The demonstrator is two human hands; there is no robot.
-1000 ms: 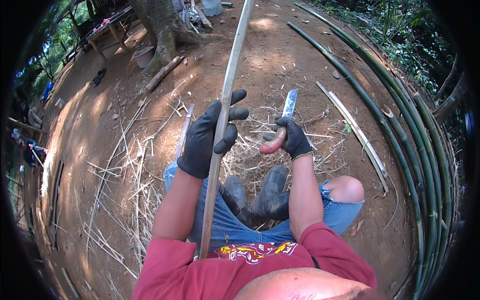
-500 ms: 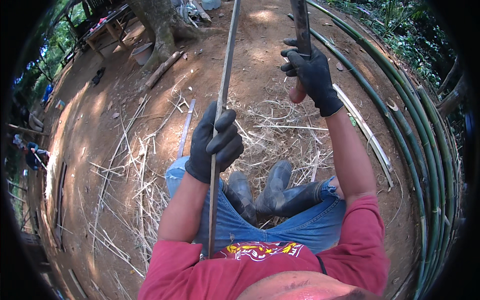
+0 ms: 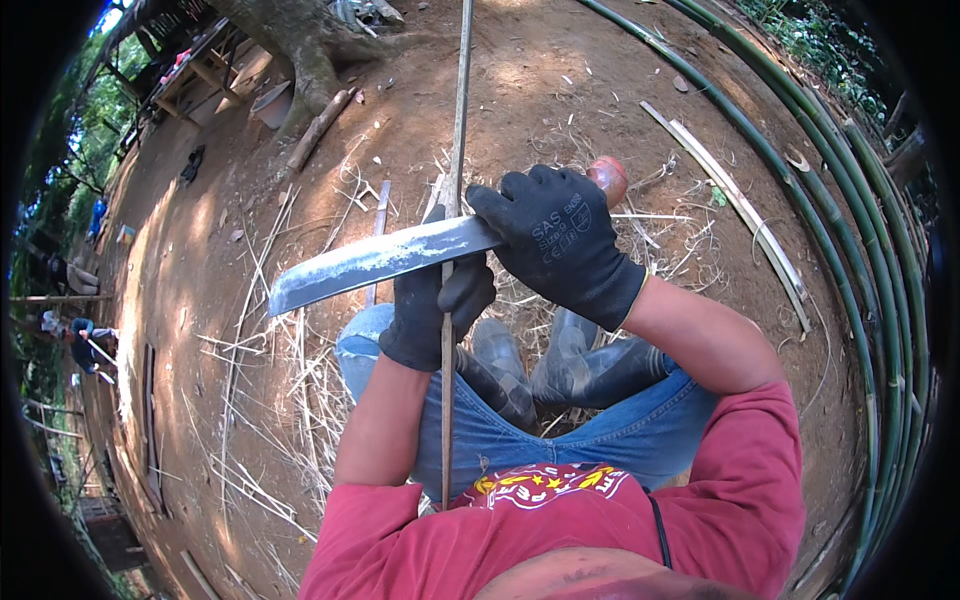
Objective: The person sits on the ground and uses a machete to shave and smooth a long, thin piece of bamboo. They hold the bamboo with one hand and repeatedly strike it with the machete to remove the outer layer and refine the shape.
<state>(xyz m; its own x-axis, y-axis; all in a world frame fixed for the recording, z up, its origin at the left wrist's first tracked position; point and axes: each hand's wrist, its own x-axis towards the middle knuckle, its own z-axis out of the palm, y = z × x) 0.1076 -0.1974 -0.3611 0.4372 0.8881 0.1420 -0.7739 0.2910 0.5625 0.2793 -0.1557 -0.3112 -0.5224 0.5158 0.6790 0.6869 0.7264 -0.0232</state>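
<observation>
My left hand (image 3: 420, 320), in a black glove, is closed around a long, narrow bamboo strip (image 3: 461, 110). The strip runs from my shirt away past the far edge of the view. Across it lies the broad blade of a machete (image 3: 370, 262), its tip pointing left, passing over my left hand's fingers. My right hand (image 3: 560, 240), gloved too, is wrapped around the machete's handle, whose rounded reddish end (image 3: 608, 180) sticks out on the far right of the fist. Whether the blade touches the strip I cannot tell.
Thin shavings (image 3: 300, 385) litter the ground around my boots (image 3: 580, 365). Long green bamboo poles (image 3: 850, 260) curve along the right, with pale split pieces (image 3: 735, 200) beside them. A flat blade-like strip (image 3: 381, 215) lies ahead. Far left are a tree trunk (image 3: 290, 50), a bucket (image 3: 272, 104) and a distant person (image 3: 85, 340).
My right hand has swung the machete down toward me and leftward, from pointing away to lying across the strip. The left hand keeps hold of the strip, slightly shifted.
</observation>
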